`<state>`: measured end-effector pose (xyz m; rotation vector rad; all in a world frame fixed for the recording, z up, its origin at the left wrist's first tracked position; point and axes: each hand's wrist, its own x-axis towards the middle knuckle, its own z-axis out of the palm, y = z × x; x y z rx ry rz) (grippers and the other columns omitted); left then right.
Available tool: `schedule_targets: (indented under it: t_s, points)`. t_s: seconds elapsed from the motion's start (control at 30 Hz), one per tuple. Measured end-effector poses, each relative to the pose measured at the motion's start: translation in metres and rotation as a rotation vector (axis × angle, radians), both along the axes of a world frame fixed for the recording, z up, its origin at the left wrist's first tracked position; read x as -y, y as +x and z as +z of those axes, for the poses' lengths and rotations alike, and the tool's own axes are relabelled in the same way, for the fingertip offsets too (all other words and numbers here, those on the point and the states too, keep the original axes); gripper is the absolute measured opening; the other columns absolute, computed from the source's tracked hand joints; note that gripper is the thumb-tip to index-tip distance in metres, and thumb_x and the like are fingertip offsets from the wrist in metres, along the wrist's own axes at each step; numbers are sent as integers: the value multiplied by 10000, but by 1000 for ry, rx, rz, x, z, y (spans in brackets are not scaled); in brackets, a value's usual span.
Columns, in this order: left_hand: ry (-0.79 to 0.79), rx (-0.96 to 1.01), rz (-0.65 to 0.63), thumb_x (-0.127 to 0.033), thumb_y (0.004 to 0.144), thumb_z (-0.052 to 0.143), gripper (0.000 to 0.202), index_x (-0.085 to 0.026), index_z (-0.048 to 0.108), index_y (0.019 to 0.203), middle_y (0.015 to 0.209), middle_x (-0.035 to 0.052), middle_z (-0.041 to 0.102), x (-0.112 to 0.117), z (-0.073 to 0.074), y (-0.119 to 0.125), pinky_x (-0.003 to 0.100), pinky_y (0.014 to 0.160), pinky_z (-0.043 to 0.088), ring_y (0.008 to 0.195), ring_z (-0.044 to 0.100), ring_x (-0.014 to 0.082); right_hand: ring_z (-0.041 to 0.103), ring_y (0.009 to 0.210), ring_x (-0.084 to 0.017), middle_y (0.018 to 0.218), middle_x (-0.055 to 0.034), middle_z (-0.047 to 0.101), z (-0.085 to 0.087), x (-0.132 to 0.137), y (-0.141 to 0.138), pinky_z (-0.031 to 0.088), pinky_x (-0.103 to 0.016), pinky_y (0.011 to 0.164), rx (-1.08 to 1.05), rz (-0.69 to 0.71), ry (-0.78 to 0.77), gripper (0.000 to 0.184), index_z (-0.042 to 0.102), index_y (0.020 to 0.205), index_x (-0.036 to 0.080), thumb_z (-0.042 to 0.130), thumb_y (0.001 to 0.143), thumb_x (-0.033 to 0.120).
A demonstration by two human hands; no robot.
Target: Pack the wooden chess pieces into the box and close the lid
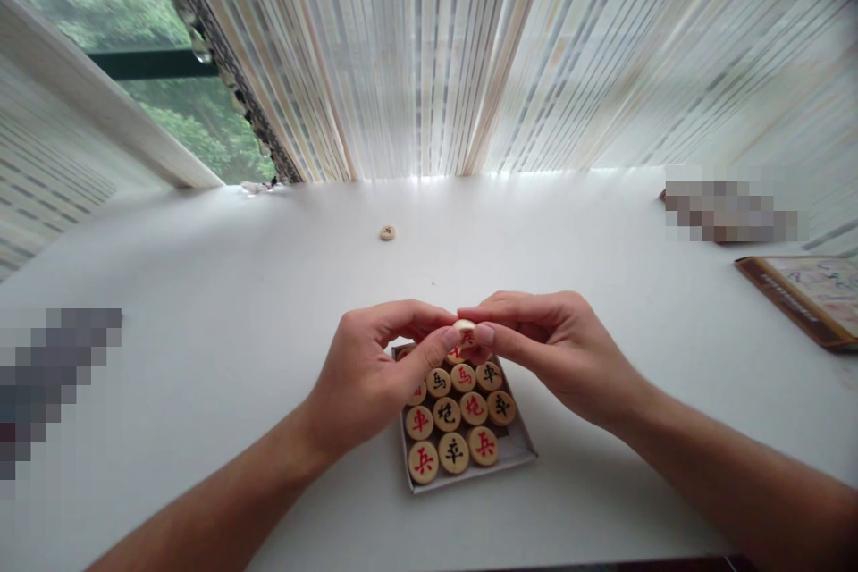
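Above the far side of a shallow box [519, 447], a Chinese chess piece [465, 332] with a red character is pinched from both sides. My left hand [382, 366] grips it with thumb and fingers from the left. My right hand [550, 340] holds its other side the same way. Below, the box contains rows of round wooden Chinese chess pieces [454, 453], marked in red or black. A gap shows in the near right corner of the box. My hands hide part of the far rows.
A single chess piece [387, 232] lies farther back on the white table [255, 259]. At the right edge is a brown-bordered box or lid [804, 295]. Blurred items lie far right and left. A striped curtain [416, 54] hangs behind the table, beside a window.
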<state>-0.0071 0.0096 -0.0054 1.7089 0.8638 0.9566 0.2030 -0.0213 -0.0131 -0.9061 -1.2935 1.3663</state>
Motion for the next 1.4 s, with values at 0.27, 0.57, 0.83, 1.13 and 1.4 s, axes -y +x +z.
schedule_targets:
  t_s: [0.27, 0.57, 0.83, 1.13, 1.4]
  points:
    - [-233, 200, -46, -218, 877, 864, 195, -162, 809, 1055, 948, 56, 859, -1, -2, 2, 189, 777, 656, 885, 825, 171, 812, 861, -167, 967, -63, 851, -7, -1, 2, 673, -239, 807, -129, -3, -205, 395, 846, 1167, 302, 972, 796, 258]
    - [-308, 270, -86, -158, 826, 905, 214, -174, 843, 1031, 891, 45, 864, 0, -3, 3, 181, 762, 678, 825, 840, 173, 807, 842, -174, 921, -57, 848, -2, -1, 0, 669, -231, 789, -136, 45, -248, 428, 865, 1122, 262, 1009, 721, 213]
    - [77, 34, -57, -130, 873, 845, 207, -184, 850, 1073, 950, 34, 865, 3, -6, 2, 151, 773, 648, 830, 819, 131, 718, 605, -110, 696, -34, 791, 2, 1, -2, 581, -151, 582, -112, -12, -273, 271, 867, 826, 179, 1049, 632, 229]
    - [26, 84, -18, -139, 837, 881, 205, -186, 851, 1035, 927, 38, 863, 3, -6, 2, 185, 770, 665, 826, 827, 160, 720, 700, -137, 784, -61, 812, 1, -1, -1, 598, -228, 695, -95, 56, -205, 194, 893, 966, 202, 924, 846, 352]
    - [-224, 214, -23, -154, 814, 905, 229, -180, 864, 1038, 929, 63, 867, 3, -3, 3, 218, 753, 697, 808, 845, 198, 771, 861, -183, 914, -71, 842, -1, 1, 1, 625, -291, 840, -155, 81, -259, 343, 868, 1122, 244, 963, 799, 309]
